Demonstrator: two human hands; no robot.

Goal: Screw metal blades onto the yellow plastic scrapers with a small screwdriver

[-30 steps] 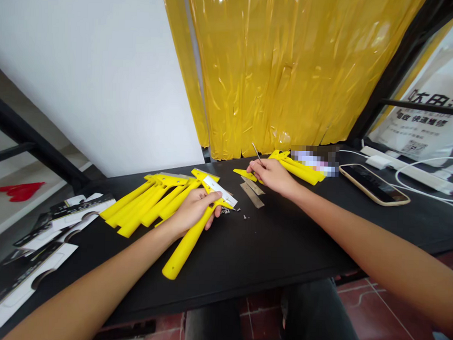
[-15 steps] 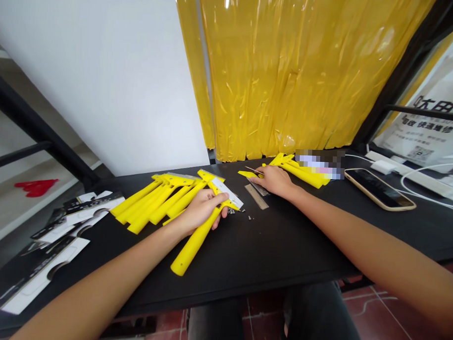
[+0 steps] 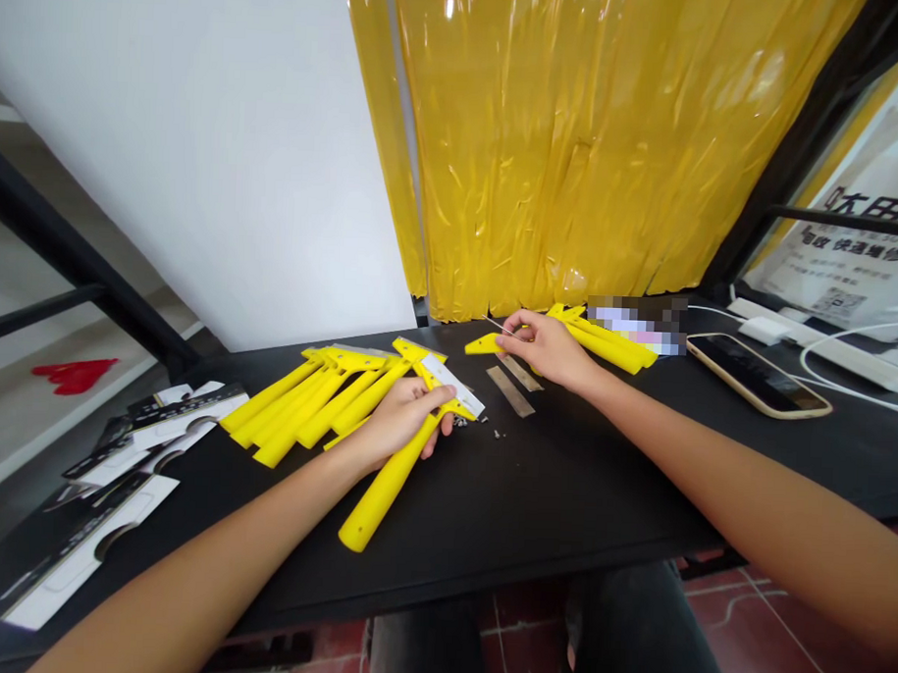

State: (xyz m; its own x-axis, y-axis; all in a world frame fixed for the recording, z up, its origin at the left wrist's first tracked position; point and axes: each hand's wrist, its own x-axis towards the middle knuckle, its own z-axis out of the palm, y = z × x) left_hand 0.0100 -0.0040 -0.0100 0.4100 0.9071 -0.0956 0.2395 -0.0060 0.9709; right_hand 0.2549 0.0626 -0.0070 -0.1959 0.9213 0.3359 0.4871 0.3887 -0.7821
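Left hand [image 3: 409, 412] clamps a scraper [image 3: 398, 472] high up, likely for steadiness; right hand [image 3: 543, 344] pinches a thin rod [image 3: 496, 323] above the table [image 3: 562, 488].

A smartphone [image 3: 758, 375] in a pale case is noted at 3 o'clock, laid screen up on the black tabletop [image 3: 561, 507]; just beyond it a white power strip [image 3: 850, 355] is seen, with white cables [image 3: 704, 309] run about it; between the phone and the centre, an item obscured by pixelation [image 3: 633, 323] is recorded; at 2 o'clock a white printed bag [image 3: 879, 253] is observed behind a black metal frame [image 3: 798, 143]; from 12 to 1 o'clock a creased, glossy yellow curtain [image 3: 558, 154] is hung; at 10 o'clock a plain white panel [image 3: 190, 151] is stood; at 9 o'clock a red object [image 3: 75, 373] is found on a pale shelf [image 3: 19, 429]; at 5 o'clock red floor tiles [image 3: 740, 641] are exposed.
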